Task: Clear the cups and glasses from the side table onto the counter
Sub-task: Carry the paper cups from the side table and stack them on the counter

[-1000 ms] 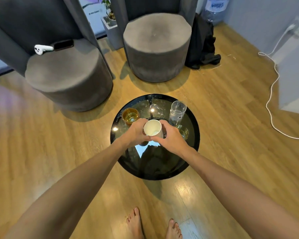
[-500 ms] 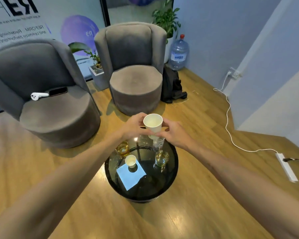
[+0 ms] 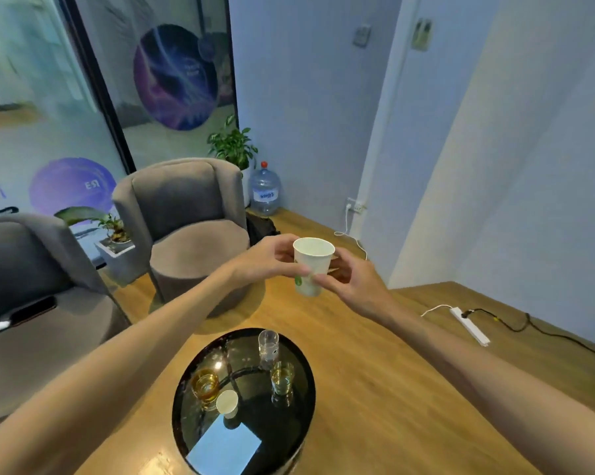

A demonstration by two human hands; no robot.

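Note:
I hold a white paper cup up in the air, well above the round black glass side table. My left hand grips its left side and my right hand pinches its lower right side. On the table stand a tall clear glass, a small glass of pale liquid, a glass of amber liquid and a small white cup.
Two grey armchairs stand left of the table, with potted plants and a water bottle behind. A white power strip with cables lies on the wooden floor at right. White walls close the right side.
Both hands have lifted the paper cup off the table and raised it high. My view has tilted up and turned right, so the table now lies lower in the frame.

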